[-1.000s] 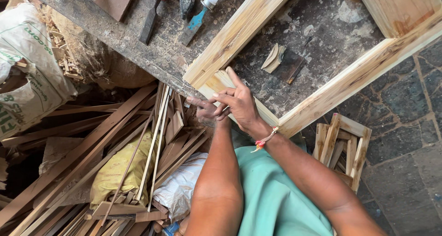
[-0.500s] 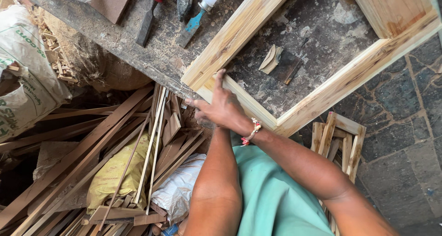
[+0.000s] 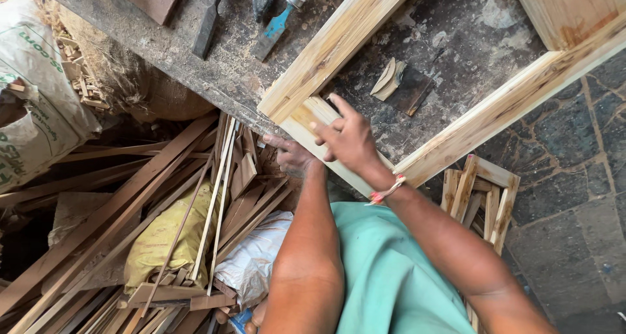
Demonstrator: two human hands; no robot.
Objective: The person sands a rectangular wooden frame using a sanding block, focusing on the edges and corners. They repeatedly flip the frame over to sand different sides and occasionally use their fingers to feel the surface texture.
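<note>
While we lean over the edge of the worktop [image 3: 195,54], our right hand [image 3: 349,138] rests at the centre of the frame on the near corner of a pale wooden frame [image 3: 339,44], fingers spread and loosely bent, lying on the wood rather than clamped round it. Our left hand [image 3: 293,157] sits just beside it, a little lower and to the left, at the worktop's edge below that same corner; its fingers curl, though we cannot tell whether they grip anything (the right hand and wrist hide part of it). A red and white thread band [image 3: 386,192] circles the right wrist.

That wooden frame runs from the corner under our hands up towards the top centre of the picture, and a second rail goes off to the right edge. Inside it, on the dusty worktop, lies a small folded scrap of wood [image 3: 389,78]. At the top of the frame lie a chisel with a blue blade [image 3: 277,28] and a dark tool with a red handle [image 3: 210,18]. Lower left, a heap of thin wooden strips [image 3: 130,210] covers the floor, with a yellow sack [image 3: 166,239] among them and a white sack [image 3: 32,93] at the left edge.
</note>
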